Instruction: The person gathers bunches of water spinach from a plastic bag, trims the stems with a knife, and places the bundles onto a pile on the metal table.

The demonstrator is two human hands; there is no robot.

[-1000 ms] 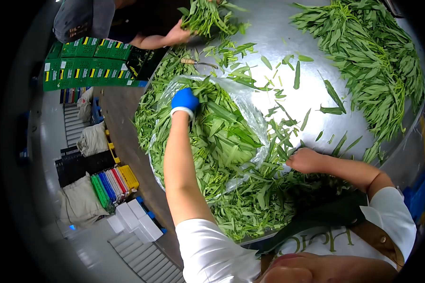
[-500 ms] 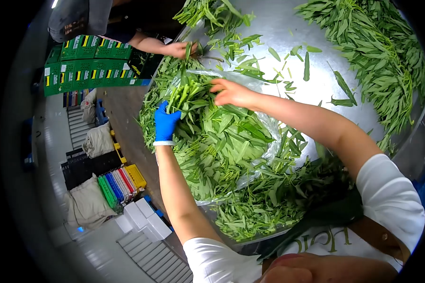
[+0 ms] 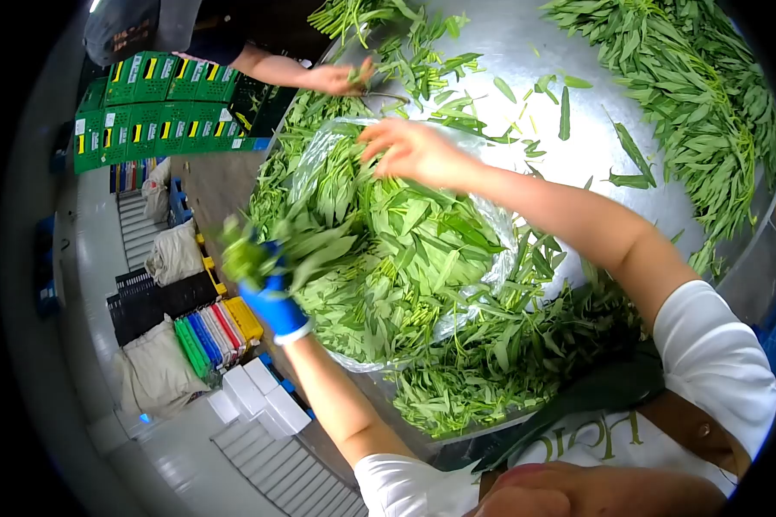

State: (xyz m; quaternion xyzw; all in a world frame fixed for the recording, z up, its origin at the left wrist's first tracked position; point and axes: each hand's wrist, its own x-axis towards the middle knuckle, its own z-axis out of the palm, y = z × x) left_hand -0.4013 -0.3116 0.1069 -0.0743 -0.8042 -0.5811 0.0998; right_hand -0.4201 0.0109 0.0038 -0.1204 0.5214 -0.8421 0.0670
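Observation:
My left hand (image 3: 273, 303), in a blue glove, is closed around a bunch of leafy greens (image 3: 248, 257) that look like water spinach. Motion smears the cut stem end, and the leaves trail to the right. Bare and with fingers loosely apart, my right hand (image 3: 414, 155) hovers above the clear plastic bag (image 3: 319, 148) near its far edge. Inside the bag lie more leafy greens (image 3: 418, 233), leaves and stems packed together.
Big piles of greens (image 3: 707, 129) line the right of the metal table (image 3: 608, 164); loose leaves are scattered about. A co-worker's hand (image 3: 336, 79) is at the far left edge. Green crates (image 3: 159, 125), a cloth sack (image 3: 155, 370) and white boxes (image 3: 263, 392) stand on the left.
My left hand has swung left and toward me with the bunch, out past the bag's edge. My right hand has shifted slightly left. The co-worker's hand has moved slightly.

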